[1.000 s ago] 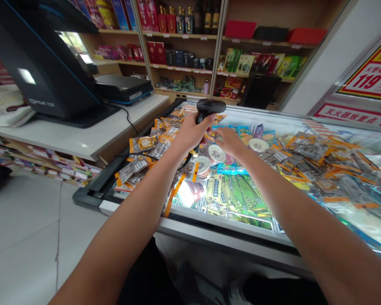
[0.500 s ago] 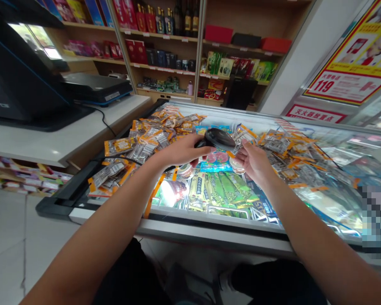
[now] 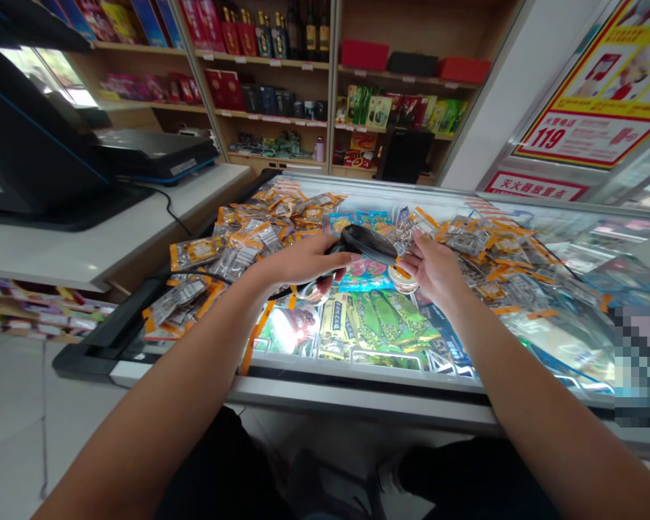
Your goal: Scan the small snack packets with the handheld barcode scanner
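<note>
My left hand [image 3: 303, 261] is closed round the handle of a black barcode scanner [image 3: 369, 243], whose head points right toward my other hand. My right hand [image 3: 433, 267] pinches a small orange-and-silver snack packet [image 3: 406, 232] just in front of the scanner head. Both hands hover over the glass lid of a chest freezer [image 3: 357, 375]. Several more orange-and-silver packets [image 3: 238, 245] lie in heaps on the lid. Green packages [image 3: 384, 321] and round tubs show under the glass.
A white counter [image 3: 87, 245] at the left carries a black till screen [image 3: 27, 159] and a flat black device [image 3: 152, 152], with a cable running to the freezer. Wooden shelves [image 3: 325, 72] of bottles and boxes stand behind. A red-and-yellow price poster [image 3: 590, 123] hangs at the right.
My left hand has tipped the scanner from upright to level and drawn it nearer. My right hand has lifted a packet off the lid and brought it up to the scanner head.
</note>
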Available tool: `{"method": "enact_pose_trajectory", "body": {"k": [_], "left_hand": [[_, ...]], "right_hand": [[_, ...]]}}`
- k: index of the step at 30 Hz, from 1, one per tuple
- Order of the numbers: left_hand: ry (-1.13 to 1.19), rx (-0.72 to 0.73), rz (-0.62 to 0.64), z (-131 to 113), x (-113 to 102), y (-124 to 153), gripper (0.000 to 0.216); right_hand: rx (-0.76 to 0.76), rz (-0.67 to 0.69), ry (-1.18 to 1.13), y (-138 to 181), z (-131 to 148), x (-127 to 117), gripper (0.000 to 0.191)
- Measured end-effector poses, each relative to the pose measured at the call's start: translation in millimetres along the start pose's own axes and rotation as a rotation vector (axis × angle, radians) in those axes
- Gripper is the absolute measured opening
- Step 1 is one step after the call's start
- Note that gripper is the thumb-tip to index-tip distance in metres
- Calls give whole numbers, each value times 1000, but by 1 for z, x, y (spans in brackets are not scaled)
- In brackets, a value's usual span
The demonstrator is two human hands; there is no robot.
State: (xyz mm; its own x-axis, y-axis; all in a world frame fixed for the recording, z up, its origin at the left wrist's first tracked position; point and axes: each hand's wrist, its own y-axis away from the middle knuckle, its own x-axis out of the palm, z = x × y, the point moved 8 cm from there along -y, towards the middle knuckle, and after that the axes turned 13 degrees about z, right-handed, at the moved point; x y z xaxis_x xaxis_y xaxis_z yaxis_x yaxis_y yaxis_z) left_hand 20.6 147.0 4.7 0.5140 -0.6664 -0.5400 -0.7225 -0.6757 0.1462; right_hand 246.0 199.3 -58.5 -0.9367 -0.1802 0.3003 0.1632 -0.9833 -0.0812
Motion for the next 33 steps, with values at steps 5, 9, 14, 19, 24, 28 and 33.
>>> {"method": "enact_pose_trajectory", "body": {"k": [5, 9, 14, 19, 24, 28, 33], "left_hand": [[89, 35, -147, -2, -16, 5, 27], [163, 73, -371, 8, -42, 11, 27], [318, 111, -677, 29, -76, 23, 23], [429, 89, -865, 44, -94, 38, 23], [455, 110, -911, 46, -98, 44, 24], [457, 144, -868, 47, -97, 40, 26], [478, 159, -865, 46, -97, 42, 26]], "right_hand": [[-41, -131, 518, 2, 26, -18, 36], [-190, -335, 1209, 10, 65, -44, 31], [-340, -505, 1580, 21, 92, -53, 58], [-586, -207, 1592, 18, 85, 32, 41], [-517, 356, 1442, -21, 11, 128, 38], [-515, 408, 1507, -74, -29, 162, 46], [-426, 408, 1516, -131, -48, 175, 50]]}}
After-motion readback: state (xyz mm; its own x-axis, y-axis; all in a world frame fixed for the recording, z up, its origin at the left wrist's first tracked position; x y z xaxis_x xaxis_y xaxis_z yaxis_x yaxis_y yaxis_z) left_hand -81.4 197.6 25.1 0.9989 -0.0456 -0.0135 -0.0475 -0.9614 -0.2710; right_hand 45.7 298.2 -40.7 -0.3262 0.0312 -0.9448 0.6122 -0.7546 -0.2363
